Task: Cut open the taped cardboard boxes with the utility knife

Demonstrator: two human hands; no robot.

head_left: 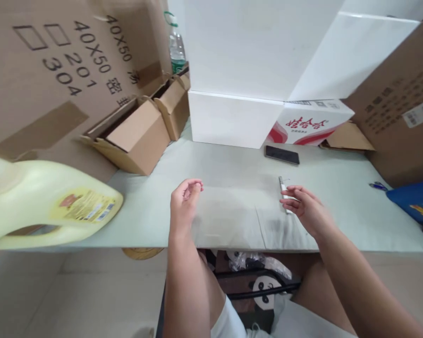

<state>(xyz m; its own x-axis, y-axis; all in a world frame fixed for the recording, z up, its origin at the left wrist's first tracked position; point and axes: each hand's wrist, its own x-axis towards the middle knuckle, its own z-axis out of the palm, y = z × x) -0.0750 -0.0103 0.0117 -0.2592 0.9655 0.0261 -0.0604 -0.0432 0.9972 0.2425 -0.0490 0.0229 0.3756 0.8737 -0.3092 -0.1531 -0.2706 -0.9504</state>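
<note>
My left hand hovers above the pale green table cover with its fingers curled in toward the thumb. Anything between those fingertips is hidden or too small to make out. Over to the right, my right hand has its fingers loosely apart, and nothing shows in them. Beneath its fingertips lies a slim white pen-like tool with a grey end; the fingers partly cover it, and I cannot tell whether they touch. A thin dark line sticks out beside the tool's far end. Beyond it a black phone lies flat.
White boxes stand at the back, beside a red-and-white printed carton. Open brown cartons and a yellow jug occupy the left. A water bottle stands behind. At right are a blue packet and a large cardboard box.
</note>
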